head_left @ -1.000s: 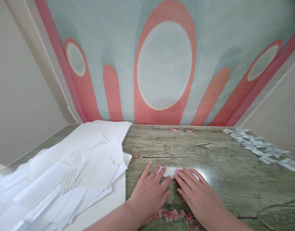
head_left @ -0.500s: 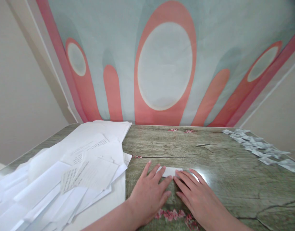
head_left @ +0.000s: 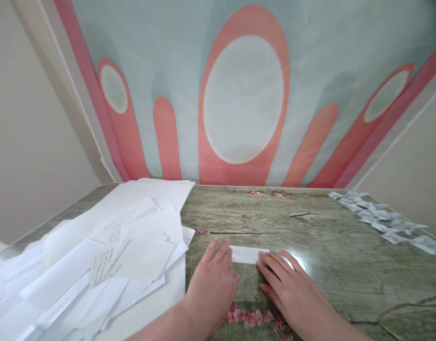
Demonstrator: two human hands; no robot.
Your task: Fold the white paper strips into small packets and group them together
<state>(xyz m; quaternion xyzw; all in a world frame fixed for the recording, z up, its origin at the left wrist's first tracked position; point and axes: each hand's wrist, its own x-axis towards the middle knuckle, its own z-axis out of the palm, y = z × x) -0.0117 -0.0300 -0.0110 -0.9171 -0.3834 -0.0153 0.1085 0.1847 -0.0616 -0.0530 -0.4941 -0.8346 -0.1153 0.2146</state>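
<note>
A small white strip of folded paper [head_left: 245,255] lies flat on the wood-patterned table, crosswise in front of me. At its left end is my left hand [head_left: 212,282], its fingertips touching or just beside the edge, the thumb partly tucked under. My right hand [head_left: 287,284] rests with outstretched fingers over the strip's right end, pressing on it or lying against it. Neither hand grips anything. The right end of the paper is partly hidden under the right fingertips.
A spread pile of white paper sheets and slips [head_left: 132,255], some printed, covers the left of the table [head_left: 239,213]. Several small folded paper pieces [head_left: 384,215] lie in a cluster at the far right. A patterned cloth [head_left: 184,61] stands behind the table's back edge.
My left hand has slid left along the paper strip to its left end, uncovering more of it, and its fingers have drawn closer together. The right hand has hardly moved.
</note>
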